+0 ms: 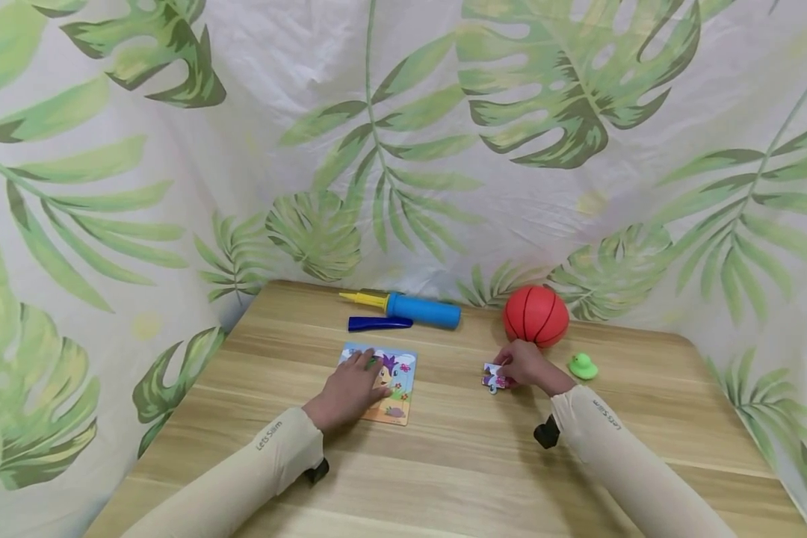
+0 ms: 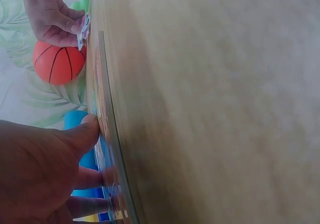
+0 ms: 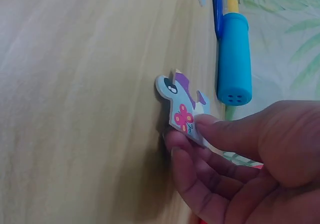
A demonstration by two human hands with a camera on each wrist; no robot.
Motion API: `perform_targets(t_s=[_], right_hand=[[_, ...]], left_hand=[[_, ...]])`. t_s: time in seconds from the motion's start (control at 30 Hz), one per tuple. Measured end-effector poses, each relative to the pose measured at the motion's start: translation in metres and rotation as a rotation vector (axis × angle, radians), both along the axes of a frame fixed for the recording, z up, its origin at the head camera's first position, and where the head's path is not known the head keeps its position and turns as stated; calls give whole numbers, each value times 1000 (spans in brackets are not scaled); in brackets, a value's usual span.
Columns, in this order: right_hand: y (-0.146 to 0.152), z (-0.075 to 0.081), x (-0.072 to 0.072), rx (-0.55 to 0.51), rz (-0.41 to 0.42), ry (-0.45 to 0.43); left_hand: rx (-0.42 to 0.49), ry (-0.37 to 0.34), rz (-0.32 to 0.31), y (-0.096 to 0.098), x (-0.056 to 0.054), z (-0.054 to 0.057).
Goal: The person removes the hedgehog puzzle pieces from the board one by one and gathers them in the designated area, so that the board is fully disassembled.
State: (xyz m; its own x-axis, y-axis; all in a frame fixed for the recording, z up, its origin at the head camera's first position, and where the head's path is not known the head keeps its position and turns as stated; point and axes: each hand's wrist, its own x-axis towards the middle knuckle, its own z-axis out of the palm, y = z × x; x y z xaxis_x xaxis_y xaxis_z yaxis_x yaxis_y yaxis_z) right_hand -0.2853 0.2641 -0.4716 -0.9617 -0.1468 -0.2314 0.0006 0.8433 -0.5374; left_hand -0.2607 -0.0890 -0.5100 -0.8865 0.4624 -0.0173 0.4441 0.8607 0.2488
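Note:
My right hand pinches a puzzle piece between thumb and fingers, tilted close over the table. The piece carries a pink butterfly, an eye and a bit of purple. My left hand rests with spread fingers on a colourful puzzle board, covering much of its left side. On the board show a purple-haired character, a butterfly, flowers and a small snail-like animal. In the left wrist view the thumb and fingertips of the left hand touch the board's face.
Behind the board lie a dark blue flat object and a blue hand pump with a yellow nozzle. A red ball with black lines sits just beyond the right hand. A green toy duck stands right of it on the wooden table.

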Motion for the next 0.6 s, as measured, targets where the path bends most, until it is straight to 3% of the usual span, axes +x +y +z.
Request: perform_targets(t_s=[0.23, 0.47, 0.6], right_hand=[[8, -2, 1, 26, 76, 79], [-5, 9, 17, 262, 80, 209], [-24, 21, 28, 311, 143, 263]], left_hand=[[3, -19, -5, 1, 1, 2], [-30, 12, -12, 1, -1, 3], [-64, 67, -25, 0, -4, 6]])
